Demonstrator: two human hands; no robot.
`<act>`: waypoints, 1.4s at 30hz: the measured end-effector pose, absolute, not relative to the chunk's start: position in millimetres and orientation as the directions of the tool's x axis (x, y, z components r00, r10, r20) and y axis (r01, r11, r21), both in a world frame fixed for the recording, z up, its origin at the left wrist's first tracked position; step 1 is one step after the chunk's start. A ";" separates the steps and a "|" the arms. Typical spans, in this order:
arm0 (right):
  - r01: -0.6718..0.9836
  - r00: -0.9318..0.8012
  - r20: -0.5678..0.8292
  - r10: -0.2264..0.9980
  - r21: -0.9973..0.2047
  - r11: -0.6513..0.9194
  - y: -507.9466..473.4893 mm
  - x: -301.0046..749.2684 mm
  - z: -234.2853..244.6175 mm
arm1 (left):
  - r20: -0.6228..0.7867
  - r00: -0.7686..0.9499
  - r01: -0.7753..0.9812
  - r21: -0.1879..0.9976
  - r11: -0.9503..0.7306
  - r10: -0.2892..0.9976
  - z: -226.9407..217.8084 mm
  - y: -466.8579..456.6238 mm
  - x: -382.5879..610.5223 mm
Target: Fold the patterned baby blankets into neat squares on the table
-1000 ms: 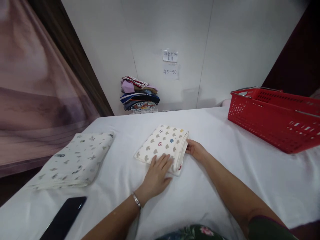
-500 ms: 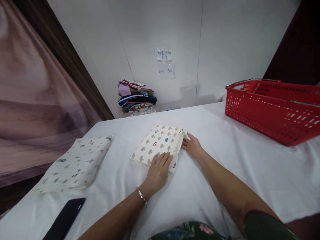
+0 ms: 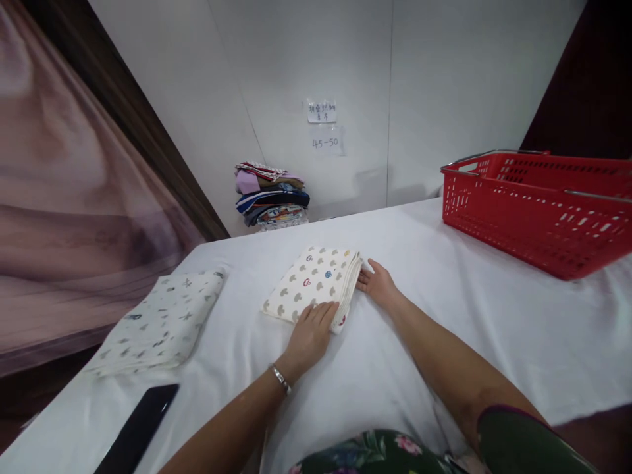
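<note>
A folded cream cloth (image 3: 301, 283) with grey, red, blue and yellow mushroom-like prints lies on the white-covered table (image 3: 419, 250). My left hand (image 3: 312, 332) rests flat on its near right corner, fingers stretched out over the top layer. At the cloth's right edge is my right hand (image 3: 378, 283), thumb raised and apart, with its fingertips against or just under the layered side; their very ends are hidden by the cloth. Farther left lies a second folded white cloth (image 3: 162, 322) with dark grey prints, touched by neither hand.
A dark phone (image 3: 138, 428) lies at the near left. A red plastic basket (image 3: 523, 224) with metal handles stands at the right. By the wall is a stack of folded fabrics (image 3: 271, 194). A pink curtain (image 3: 64, 164) hangs along the left side.
The view has shifted slightly. Both hands keep nearly the same places on the folded mushroom-print cloth, with no clear change in its folds.
</note>
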State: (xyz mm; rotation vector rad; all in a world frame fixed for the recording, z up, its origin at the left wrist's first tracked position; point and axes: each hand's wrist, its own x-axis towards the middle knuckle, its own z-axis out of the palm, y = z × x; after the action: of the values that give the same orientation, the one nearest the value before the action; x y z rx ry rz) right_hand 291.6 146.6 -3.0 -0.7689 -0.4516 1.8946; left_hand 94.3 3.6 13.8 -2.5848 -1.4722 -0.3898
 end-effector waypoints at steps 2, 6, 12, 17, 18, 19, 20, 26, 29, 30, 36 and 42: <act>-0.658 -0.289 -0.300 0.909 -0.627 -0.416 145.6 291.1 -2.1 | 0.295 0.460 0.869 0.046 -0.493 0.838 12.6 1.4 96.1; -0.636 -0.231 -0.283 0.931 -0.680 -0.365 142.8 287.5 0.6 | 0.323 0.369 0.886 0.162 -0.435 0.871 15.4 0.7 102.8; -0.527 -0.110 -0.274 0.956 -0.799 -0.289 144.2 287.1 4.3 | 0.321 0.246 0.922 0.214 -0.323 0.915 24.3 17.5 124.5; -0.304 -0.066 -0.312 0.948 -0.898 -0.317 149.4 294.3 2.5 | 0.247 0.187 0.957 0.173 -0.233 0.951 36.2 40.9 145.7; -0.270 -0.064 -0.315 0.947 -0.908 -0.321 149.9 294.9 1.8 | 0.228 0.180 0.962 0.163 -0.220 0.957 38.9 46.0 149.2; -0.247 -0.070 -0.319 0.945 -0.912 -0.326 150.0 295.2 1.3 | 0.208 0.174 0.967 0.150 -0.207 0.963 41.3 51.0 152.4; -0.235 -0.084 -0.322 0.943 -0.913 -0.333 149.7 295.0 1.0 | 0.188 0.164 0.972 0.137 -0.191 0.968 43.2 56.0 155.1; -0.211 -0.161 -0.329 0.931 -0.910 -0.358 147.2 292.0 2.1 | 0.110 0.105 0.991 0.066 -0.112 0.988 40.3 78.6 162.9; -0.212 -0.146 -0.317 0.937 -0.915 -0.342 148.1 291.6 2.2 | 0.094 0.107 0.992 0.057 -0.112 0.990 37.4 83.9 162.1; -0.212 -0.141 -0.312 0.940 -0.918 -0.336 148.3 291.7 2.2 | 0.091 0.106 0.992 0.062 -0.111 0.990 37.7 84.9 161.3; -0.202 -0.139 -0.294 0.946 -0.926 -0.317 146.2 291.9 3.0 | 0.069 0.080 0.987 0.132 -0.089 0.994 45.7 85.4 156.8; -0.153 -0.121 -0.295 0.948 -0.938 -0.311 146.5 290.4 -0.7 | 0.099 0.056 0.989 0.132 -0.069 0.993 40.7 87.4 158.0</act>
State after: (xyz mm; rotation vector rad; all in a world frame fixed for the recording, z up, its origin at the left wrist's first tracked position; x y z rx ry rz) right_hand 290.4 146.5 -0.7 -1.2506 -0.9870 1.5831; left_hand 158.0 87.4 40.7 -2.3038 -2.1623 -0.2585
